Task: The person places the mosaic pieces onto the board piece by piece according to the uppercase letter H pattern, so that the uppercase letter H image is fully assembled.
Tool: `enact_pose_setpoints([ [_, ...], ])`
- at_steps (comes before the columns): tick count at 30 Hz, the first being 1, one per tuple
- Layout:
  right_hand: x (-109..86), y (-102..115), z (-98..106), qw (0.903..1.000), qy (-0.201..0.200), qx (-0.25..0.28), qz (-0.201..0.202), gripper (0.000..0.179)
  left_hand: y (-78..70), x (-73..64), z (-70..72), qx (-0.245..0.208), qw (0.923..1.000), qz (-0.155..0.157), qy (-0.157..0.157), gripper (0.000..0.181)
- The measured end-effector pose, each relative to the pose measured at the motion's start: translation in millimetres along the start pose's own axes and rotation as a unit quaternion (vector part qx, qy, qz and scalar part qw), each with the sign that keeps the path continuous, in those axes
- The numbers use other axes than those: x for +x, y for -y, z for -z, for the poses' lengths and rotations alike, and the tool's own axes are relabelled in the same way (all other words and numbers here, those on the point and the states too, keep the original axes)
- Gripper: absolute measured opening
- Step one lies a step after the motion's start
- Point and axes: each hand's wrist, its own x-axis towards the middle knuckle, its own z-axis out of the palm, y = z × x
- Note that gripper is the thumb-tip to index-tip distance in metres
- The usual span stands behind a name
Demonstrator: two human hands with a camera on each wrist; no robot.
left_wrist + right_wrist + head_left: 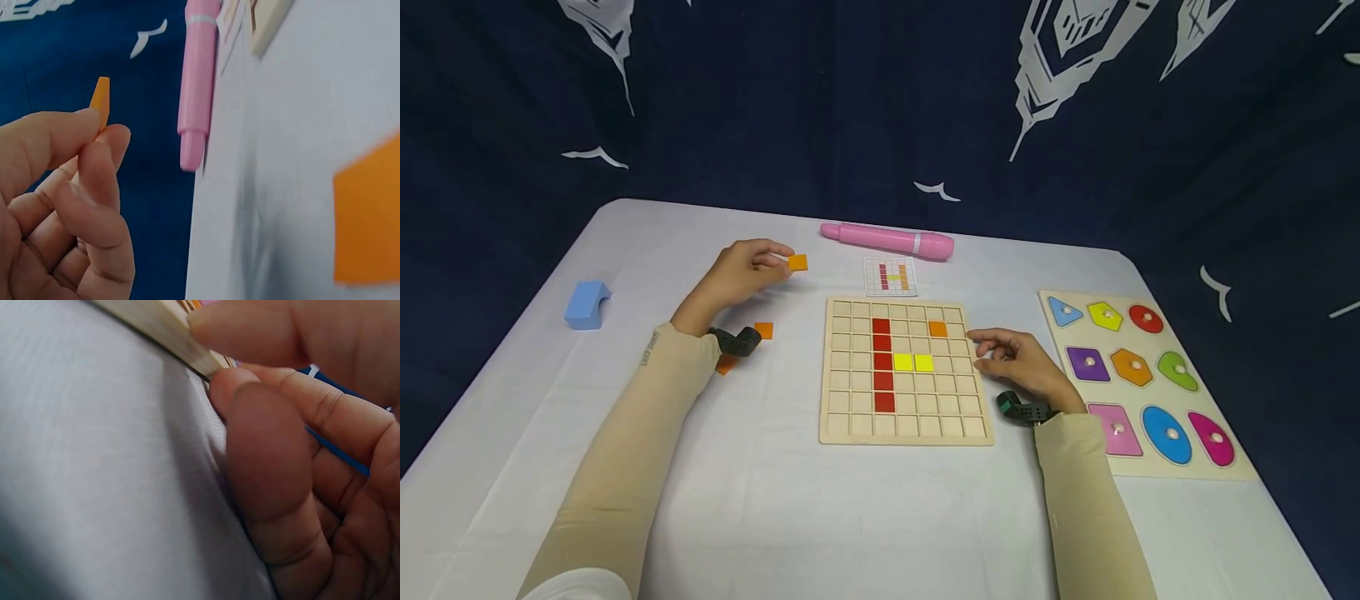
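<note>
My left hand (pixel 747 271) pinches an orange square tile (pixel 798 262) between thumb and fingers, raised left of the pattern card (pixel 891 277). The left wrist view shows this tile (pixel 101 103) nearly edge-on at the fingertips. A wooden grid board (pixel 852 425) lies in the middle, bearing a column of several red tiles (pixel 883 362), two yellow tiles (pixel 923 362) beside it and one orange tile (pixel 937 329) at the upper right. Relaxed fingers of my right hand (pixel 1018 362) touch the board's right edge; in the right wrist view, fingertips meet its side (pixel 169 337).
Loose orange tiles (pixel 763 331) lie beneath my left wrist. A pink marker-shaped tube (pixel 887 240) lies behind the card. At far left stands a blue arch block (pixel 587 305); a knobbed shape puzzle (pixel 1078 390) lies on the right, partly behind my right forearm.
</note>
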Motion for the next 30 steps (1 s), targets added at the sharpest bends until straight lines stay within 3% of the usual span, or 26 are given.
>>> enact_pose_setpoints([
  [16, -1.9, 0, 2, 0.9999, 0.001, 0.006, -0.015, 0.048, -30.1, 1.1, -30.7, -0.054, 0.9977, -0.029, 0.027, 0.041],
  [30, -0.6, 0, 2, 0.9998, 0.004, 0.013, -0.017, 0.048, -64.9, 12.5, -82.9, -0.055, 0.9925, -0.077, 0.078, 0.038],
])
